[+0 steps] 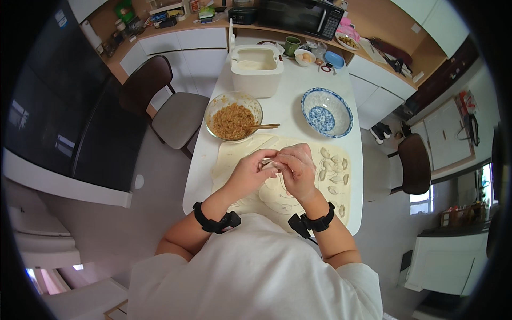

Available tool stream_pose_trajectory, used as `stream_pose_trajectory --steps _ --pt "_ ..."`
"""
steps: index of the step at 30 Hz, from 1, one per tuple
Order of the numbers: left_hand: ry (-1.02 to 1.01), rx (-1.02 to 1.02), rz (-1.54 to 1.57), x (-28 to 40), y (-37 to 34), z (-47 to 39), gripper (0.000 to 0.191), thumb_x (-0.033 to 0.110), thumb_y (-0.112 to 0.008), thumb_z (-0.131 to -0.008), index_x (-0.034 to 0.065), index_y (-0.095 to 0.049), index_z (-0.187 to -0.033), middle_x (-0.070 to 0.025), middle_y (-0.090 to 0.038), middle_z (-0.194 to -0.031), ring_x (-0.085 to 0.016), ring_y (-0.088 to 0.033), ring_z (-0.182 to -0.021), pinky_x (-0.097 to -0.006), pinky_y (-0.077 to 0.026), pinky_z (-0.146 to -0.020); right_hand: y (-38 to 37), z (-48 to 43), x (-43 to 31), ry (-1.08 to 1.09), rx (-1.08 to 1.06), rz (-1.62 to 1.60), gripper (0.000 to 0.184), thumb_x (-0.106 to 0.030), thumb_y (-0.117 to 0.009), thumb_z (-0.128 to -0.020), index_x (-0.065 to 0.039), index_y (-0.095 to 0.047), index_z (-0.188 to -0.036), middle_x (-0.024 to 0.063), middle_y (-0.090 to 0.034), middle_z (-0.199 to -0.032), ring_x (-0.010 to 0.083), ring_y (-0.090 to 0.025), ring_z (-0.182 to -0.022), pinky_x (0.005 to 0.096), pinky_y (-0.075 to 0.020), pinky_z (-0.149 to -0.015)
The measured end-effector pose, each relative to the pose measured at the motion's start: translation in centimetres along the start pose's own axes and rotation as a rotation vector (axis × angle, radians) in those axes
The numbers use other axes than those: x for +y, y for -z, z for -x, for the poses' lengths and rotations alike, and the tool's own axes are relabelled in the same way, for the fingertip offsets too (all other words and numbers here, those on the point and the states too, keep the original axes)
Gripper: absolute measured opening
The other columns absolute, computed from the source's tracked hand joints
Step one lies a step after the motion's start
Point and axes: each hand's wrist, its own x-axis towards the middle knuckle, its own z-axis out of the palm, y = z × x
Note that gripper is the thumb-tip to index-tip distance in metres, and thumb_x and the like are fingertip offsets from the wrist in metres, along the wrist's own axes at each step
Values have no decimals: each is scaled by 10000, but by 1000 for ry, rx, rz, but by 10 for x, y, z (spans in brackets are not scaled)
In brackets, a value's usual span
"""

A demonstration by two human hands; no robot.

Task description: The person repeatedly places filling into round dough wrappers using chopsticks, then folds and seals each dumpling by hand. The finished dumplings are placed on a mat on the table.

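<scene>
A small dough dumpling (pixel 268 163) is held between my two hands over the mat. My left hand (pixel 256 168) has its thumb and fingers around one side of it. Floury fingers of my right hand (pixel 297 166) pinch its other side. Below them a cream dough mat (pixel 224 160) lies on the white table, with pale flat dough (pixel 272 194) partly hidden under my hands. Several folded dumplings (pixel 333 190) lie on the mat's right part. Beyond the mat's left part, a glass bowl (pixel 259 108) holds brown minced filling (pixel 232 120) with wooden chopsticks (pixel 266 126) in it.
A blue-and-white bowl (pixel 340 116) stands beyond the dumplings. Behind the filling is an open white flour container (pixel 256 84). A green mug (pixel 292 46), a bowl of eggs (pixel 305 58) and a blue dish (pixel 334 60) stand farther back. Chairs flank the table (pixel 284 108).
</scene>
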Motion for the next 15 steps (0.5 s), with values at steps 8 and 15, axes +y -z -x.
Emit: stream_pose_trajectory --steps 8,15 --pt "-152 15 47 13 6 4 303 -73 -501 -878 -48 -513 -1180 -116 -566 -1157 -159 -580 -999 -281 -493 -871 2 18 -10 -327 171 -401 176 -39 -747 -719 -24 -625 -844 88 -587 -879 196 -560 -756 291 -467 -636" --pt "-180 -69 32 13 2 0 300 -80 -474 -886 -42 -518 -1180 -123 -548 -1182 -165 -569 -1025 -300 -508 -855 11 24 -3 -328 112 -341 118 -10 -639 -821 2 -587 -927 98 -608 -945 150 -569 -735 242 -468 -613"
